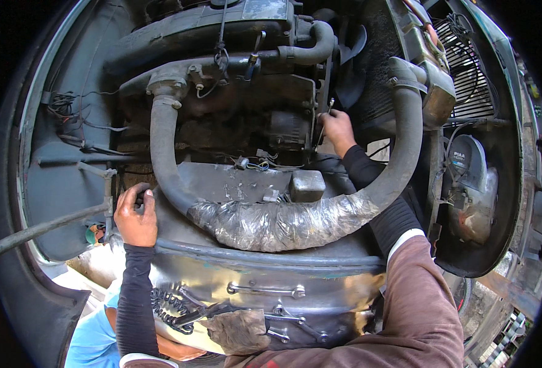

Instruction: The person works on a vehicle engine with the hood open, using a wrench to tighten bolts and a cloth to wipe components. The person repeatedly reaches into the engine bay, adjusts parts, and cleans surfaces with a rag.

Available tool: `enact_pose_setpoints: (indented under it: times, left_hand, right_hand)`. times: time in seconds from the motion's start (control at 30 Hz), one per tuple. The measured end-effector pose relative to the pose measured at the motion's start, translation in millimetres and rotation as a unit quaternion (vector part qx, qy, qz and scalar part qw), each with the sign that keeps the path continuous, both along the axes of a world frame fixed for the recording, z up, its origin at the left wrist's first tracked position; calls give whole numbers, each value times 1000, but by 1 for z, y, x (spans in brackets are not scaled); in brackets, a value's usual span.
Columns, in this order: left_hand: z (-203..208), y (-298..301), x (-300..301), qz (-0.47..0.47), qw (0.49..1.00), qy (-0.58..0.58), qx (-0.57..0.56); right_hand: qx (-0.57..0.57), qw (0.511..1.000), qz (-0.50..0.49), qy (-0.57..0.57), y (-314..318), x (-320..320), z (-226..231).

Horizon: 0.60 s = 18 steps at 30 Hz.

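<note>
Head view, leftmost: a rusty grey metal bar (56, 227) stands beside the bare left hand (137, 214), whose fingers curl; whether that grip meets anything, I cannot tell. Black coiled cord (173, 316) lies at the shiny metal ledge's (344, 288) left end; rightward, a silver double-ended wrench (265, 289) lies toward its far edge, probably for easy reach. Silver tape wraps the thick grey curved hose (410, 135), perhaps as patching. Beyond it, the bare right hand (338, 130) has its grip clamped on a slim silver metal rod (331, 103) beside the engine, likely angled upright for the narrow gap. The rod's lower end is hard to make out; the hose hides part of the right forearm.
</note>
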<state>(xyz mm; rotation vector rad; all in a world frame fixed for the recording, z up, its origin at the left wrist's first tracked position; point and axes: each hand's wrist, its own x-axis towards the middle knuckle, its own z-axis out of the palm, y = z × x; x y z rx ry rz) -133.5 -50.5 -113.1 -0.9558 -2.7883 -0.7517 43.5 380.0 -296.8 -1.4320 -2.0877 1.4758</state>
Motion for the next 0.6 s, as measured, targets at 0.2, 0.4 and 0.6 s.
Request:
enact_pose_setpoints:
  times: [0.2, 0.4, 0.6]
  left_hand:
    - [2, 0, 0, 22, 999, -23, 4]
    - [5, -3, -4, 0, 1000, 26, 4]
    - [48, 141, 46, -127, 976, -53, 172]
  right_hand:
    - [52, 997, -33, 41, 15, -2, -12]
    - [108, 994, -10, -32, 9, -4, -7]
    - [-194, 958, -104, 183, 4, -8, -2]
